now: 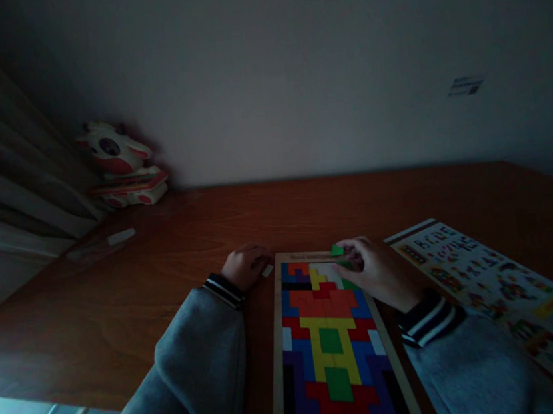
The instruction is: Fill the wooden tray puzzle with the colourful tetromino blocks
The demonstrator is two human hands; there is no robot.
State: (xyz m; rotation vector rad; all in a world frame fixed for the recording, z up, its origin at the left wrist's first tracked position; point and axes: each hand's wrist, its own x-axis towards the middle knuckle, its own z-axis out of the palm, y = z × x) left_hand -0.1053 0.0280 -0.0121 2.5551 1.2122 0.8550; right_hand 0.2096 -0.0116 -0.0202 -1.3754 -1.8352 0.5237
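A wooden puzzle board [277,341] lies on the brown table in front of me, filled with coloured blocks in red, yellow, blue, green and purple. My right hand [378,272] is over its far right corner, fingers pinched on a green block [337,250] above an unfilled pale gap. My left hand [244,267] rests on the table just left of the board's far corner, fingers curled under, beside a small pale piece [267,270]. Both arms wear grey sleeves with striped cuffs.
A printed sheet of pictures [498,287] lies to the right of the board. A red and white plush cow [120,166] sits at the far left by the wall and curtain. A small pale object [121,237] lies on the left of the table [117,307].
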